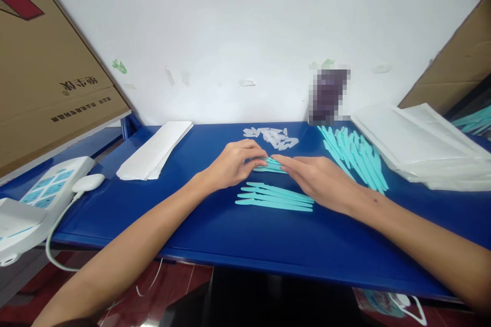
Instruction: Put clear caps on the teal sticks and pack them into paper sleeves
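Observation:
Both hands meet over a small bundle of teal eyebrow razors [271, 166] at the middle of the blue table. My left hand [237, 163] pinches the bundle's left end between thumb and fingers. At the other end, my right hand [320, 181] grips with its fingers straight and pressed together; its thumb is hidden. Just in front lies a row of several teal razors [274, 198], side by side, their right ends near my right hand. Behind my hands is a loose heap of small translucent white blade caps [274, 137].
More teal razors [355, 156] lie in a pile at the right, beside a stack of white packets [425, 148]. White paper sheets [153, 150] rest at the left. A power strip [57, 184] with a white cable sits at the left edge, below a cardboard box [57, 46].

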`<state>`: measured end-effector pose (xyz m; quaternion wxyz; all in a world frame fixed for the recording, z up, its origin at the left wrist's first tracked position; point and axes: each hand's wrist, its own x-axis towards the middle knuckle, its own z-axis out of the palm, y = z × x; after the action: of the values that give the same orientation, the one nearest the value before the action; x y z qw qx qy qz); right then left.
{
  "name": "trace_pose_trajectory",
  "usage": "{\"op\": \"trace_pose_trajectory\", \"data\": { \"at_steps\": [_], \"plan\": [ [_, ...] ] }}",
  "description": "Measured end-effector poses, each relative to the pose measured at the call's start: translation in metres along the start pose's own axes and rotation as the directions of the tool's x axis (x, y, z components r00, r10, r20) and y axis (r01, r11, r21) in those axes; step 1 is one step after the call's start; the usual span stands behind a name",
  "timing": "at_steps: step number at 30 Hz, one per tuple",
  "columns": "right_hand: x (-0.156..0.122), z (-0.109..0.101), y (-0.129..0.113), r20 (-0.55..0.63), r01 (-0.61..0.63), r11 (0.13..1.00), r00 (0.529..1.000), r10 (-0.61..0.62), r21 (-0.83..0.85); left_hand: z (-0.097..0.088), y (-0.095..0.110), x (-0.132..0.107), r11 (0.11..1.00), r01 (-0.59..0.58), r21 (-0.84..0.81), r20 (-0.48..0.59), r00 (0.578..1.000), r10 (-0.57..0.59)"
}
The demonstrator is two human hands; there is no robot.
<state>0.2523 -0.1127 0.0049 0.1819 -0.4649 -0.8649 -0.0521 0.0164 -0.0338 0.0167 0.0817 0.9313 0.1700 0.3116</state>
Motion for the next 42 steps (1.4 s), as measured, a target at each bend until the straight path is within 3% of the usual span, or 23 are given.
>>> {"op": "trace_pose_trajectory", "data": {
  "at_steps": [3, 8, 11, 16, 21, 27, 33, 38, 40, 42],
  "plan": [
    [0.002, -0.003, -0.003, -0.050, -0.028, 1.000, 0.998, 0.027, -0.002, -0.007, -0.010, -0.001, 0.999, 0.046, -0.016, 0.067, 0.997, -0.044],
    [-0.002, -0.014, -0.009, -0.190, -0.002, 0.996, 0.982, -0.016, -0.091, -0.009, -0.024, -0.008, 0.952, 0.264, -0.156, 0.070, 0.964, -0.256],
    [-0.005, -0.013, -0.015, -0.049, -0.015, 1.000, 0.999, 0.015, 0.011, -0.004, -0.026, -0.011, 0.922, 0.334, -0.197, 0.106, 0.942, -0.319],
    [-0.005, -0.010, -0.018, 0.258, -0.180, 0.959, 0.959, 0.120, 0.221, 0.001, -0.021, -0.012, 0.951, 0.259, -0.167, 0.182, 0.957, -0.228],
    [-0.002, -0.012, -0.015, 0.305, -0.224, 0.936, 0.942, 0.137, 0.271, 0.003, -0.019, -0.012, 0.961, 0.246, -0.128, 0.188, 0.957, -0.220],
    [0.002, -0.019, -0.014, 0.493, -0.381, 0.858, 0.851, 0.180, 0.344, 0.007, -0.025, -0.012, 0.938, 0.292, -0.189, 0.102, 0.955, -0.277],
    [0.002, -0.020, -0.017, 0.481, -0.382, 0.851, 0.858, 0.182, 0.361, 0.006, -0.035, -0.011, 0.920, 0.376, -0.110, -0.107, 0.916, -0.388],
    [0.005, -0.019, -0.022, 0.457, -0.366, 0.866, 0.870, 0.187, 0.342, 0.003, -0.043, -0.012, 0.831, 0.545, -0.113, -0.145, 0.818, -0.556],
    [0.006, -0.020, -0.023, 0.458, -0.354, 0.879, 0.870, 0.184, 0.319, 0.004, -0.052, -0.009, 0.834, 0.549, -0.058, -0.133, 0.824, -0.551],
    [0.008, -0.021, -0.024, 0.462, -0.340, 0.896, 0.868, 0.182, 0.286, 0.008, -0.064, -0.003, 0.858, 0.511, 0.055, -0.111, 0.857, -0.503]
  ]
}}
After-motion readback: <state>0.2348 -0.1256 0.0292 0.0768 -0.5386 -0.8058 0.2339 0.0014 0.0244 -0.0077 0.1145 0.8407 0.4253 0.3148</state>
